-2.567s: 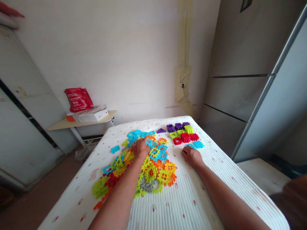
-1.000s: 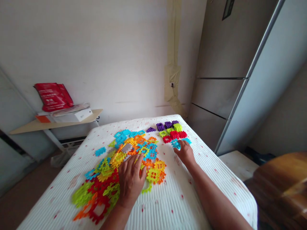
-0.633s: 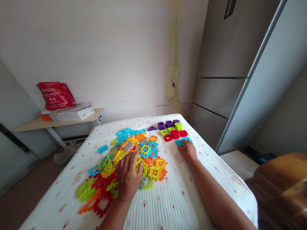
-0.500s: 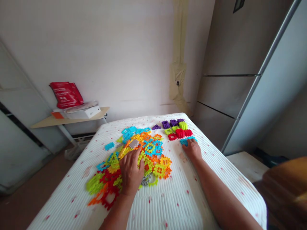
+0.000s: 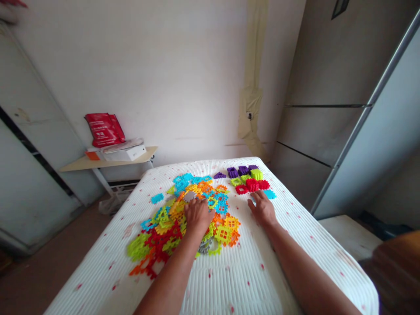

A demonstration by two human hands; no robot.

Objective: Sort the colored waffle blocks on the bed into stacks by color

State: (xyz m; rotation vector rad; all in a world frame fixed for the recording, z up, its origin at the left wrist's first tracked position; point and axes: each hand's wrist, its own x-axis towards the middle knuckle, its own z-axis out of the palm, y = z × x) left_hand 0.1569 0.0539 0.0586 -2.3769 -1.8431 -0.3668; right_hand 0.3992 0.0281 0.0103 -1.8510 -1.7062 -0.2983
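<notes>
My left hand (image 5: 198, 215) reaches over a loose pile of plastic gear-edged building pieces, its thumb spread away from the fingers. The fingertips rest near a grey piece (image 5: 189, 196) and touch the pile, partly hidden. My right hand (image 5: 264, 209) is low over the cloth at the front of the sorted pieces, fingers apart and thumb out, with nothing seen in it. Just beyond its fingers lies a flat blue piece (image 5: 270, 194). Stacked red pieces (image 5: 252, 185), lime green pieces (image 5: 257, 174) and purple pieces (image 5: 232, 172) stand behind it.
A white quilted cloth (image 5: 236, 275) covers the table. One blue piece (image 5: 157, 198) lies apart, left of the pile. To the left, a small side table (image 5: 77, 164) holds a white box (image 5: 126, 153) and a red bag (image 5: 105, 130). A tall grey fridge (image 5: 315, 135) stands at right.
My right hand has drawn slightly back from the blue pieces, its fingers now apart. My left hand has shifted up and right over the pile. The camera view has turned slightly left.
</notes>
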